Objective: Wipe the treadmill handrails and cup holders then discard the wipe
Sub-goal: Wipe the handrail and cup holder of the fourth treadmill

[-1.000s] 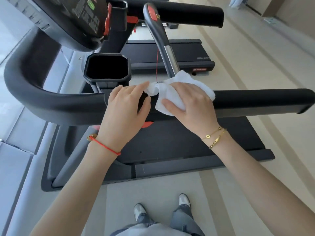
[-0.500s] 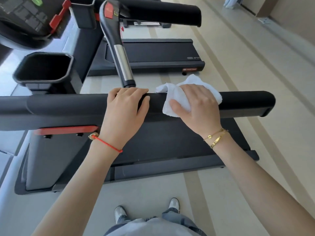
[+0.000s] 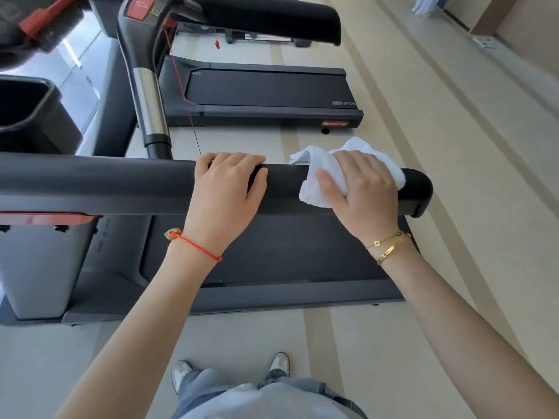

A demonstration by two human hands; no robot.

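The long black padded treadmill handrail (image 3: 127,182) is judged to be the part under wiping, with the dark, open-topped cup holder (image 3: 28,116) at far left untouched by either hand and, it is judged, yet to be treated. The rail is gripped bare by the left hand (image 3: 225,192), fingers curled over its top. The crumpled white cloth wipe (image 3: 322,182) is pressed round the rail near its rounded free end by the clasping right hand (image 3: 361,189). The next move is judged to call for the last stretch to the end cap to be covered.
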